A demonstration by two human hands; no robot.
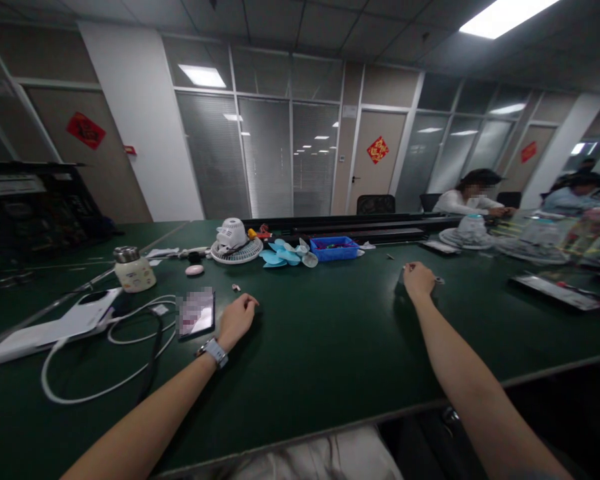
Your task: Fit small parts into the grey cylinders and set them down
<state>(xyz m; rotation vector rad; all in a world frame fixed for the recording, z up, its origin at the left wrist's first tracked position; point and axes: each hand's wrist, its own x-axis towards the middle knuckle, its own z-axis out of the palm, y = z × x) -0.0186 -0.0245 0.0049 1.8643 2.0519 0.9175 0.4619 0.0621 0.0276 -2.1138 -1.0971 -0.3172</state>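
Note:
My left hand [237, 321], with a watch [217, 353] on its wrist, rests on the green table beside a phone [197, 313] that has a lit screen. Its fingers are loosely bent, a little apart, and nothing shows in them. A white earbud [237, 288] lies just beyond that hand, and a pink round case [195, 270] sits farther back. Over on the right, the fingers of my right hand [420, 280] are closed. A small greyish piece [439, 281] sticks out beside them; what it is cannot be made out.
At the left are a white power bank [35, 340], a looped white cable [75, 399] and a cream jar [135, 272]. Farther back stand a fan part [233, 237], blue fan blades [283, 255] and a blue bin [335, 250]. Co-workers [467, 200] sit at the right.

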